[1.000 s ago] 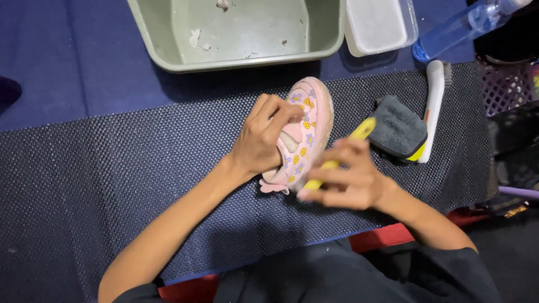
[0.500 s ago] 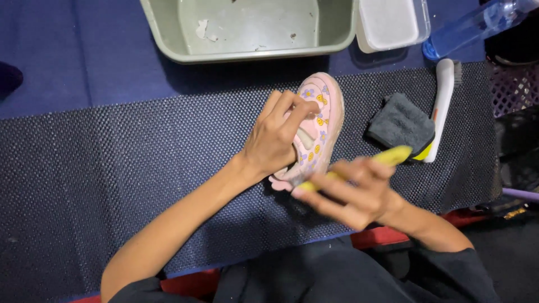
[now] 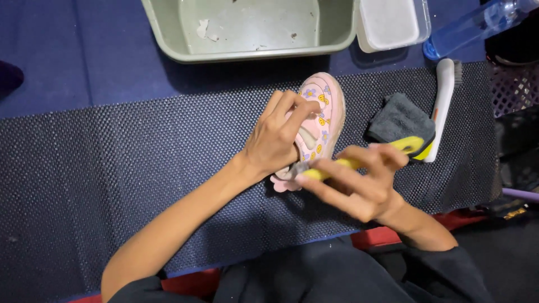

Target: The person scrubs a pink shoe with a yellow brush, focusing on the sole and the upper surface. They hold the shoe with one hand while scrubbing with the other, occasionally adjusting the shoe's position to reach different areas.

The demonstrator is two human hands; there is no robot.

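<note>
A small pink shoe (image 3: 323, 109) with yellow and purple flower marks lies on a dark dotted mat (image 3: 112, 168). My left hand (image 3: 275, 137) clasps the shoe over its strap and side. My right hand (image 3: 359, 179) grips a yellow-handled brush (image 3: 407, 145); the brush's working end meets the shoe's heel end under my left fingers. Both forearms reach in from the lower edge in dark sleeves.
A grey-green basin (image 3: 247, 53) with bits of debris stands at the top. Right of the basin sit a white lidded box (image 3: 393, 22) and a clear blue bottle (image 3: 477, 25). A folded grey cloth (image 3: 398, 118) and a white brush (image 3: 443, 106) lie right of the shoe.
My right hand slid left with the yellow brush, from the shoe's right side to its heel end. My left hand kept hold of the shoe. The camera view shifted slightly.
</note>
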